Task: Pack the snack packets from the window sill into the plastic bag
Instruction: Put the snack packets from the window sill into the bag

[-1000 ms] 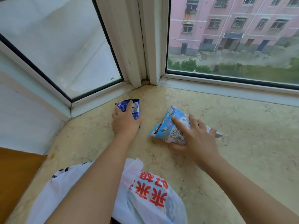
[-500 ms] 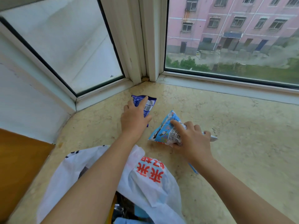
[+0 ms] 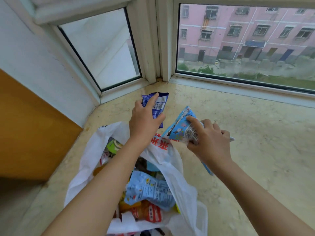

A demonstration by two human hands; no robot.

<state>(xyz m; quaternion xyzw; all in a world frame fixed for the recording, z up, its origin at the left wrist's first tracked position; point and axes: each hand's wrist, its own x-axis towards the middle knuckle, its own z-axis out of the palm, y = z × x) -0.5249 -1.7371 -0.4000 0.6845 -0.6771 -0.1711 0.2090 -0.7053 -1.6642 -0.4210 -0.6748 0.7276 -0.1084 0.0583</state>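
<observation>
Two packets in hand, both lifted off the window sill [image 3: 238,126] near its back corner, just beyond the mouth of the plastic bag [image 3: 172,160]. Sitting at the sill's front left edge, that bag: mouth gaping, already holding a jumble of wrappers, thin and floppy, likely to sag shut unless approached from above. Next along, left hand [image 3: 144,120] with fingers curled around the dark blue packet [image 3: 159,103], thumb on one side and forefinger laid up its back. Probably very light, crinkly, slick film; best pinched across the flat middle or at a crimped end seam, gently, contents perhaps brittle. Further right, right hand [image 3: 209,142] gripping the pale blue packet [image 3: 180,130], forefinger stretched over its printed face, the other fingers wrapped beneath. Puffier, air-filled by the look of it, so springy and prone to slipping; safer held at the sealed edge. Both poised for dropping straight down into the bag.
</observation>
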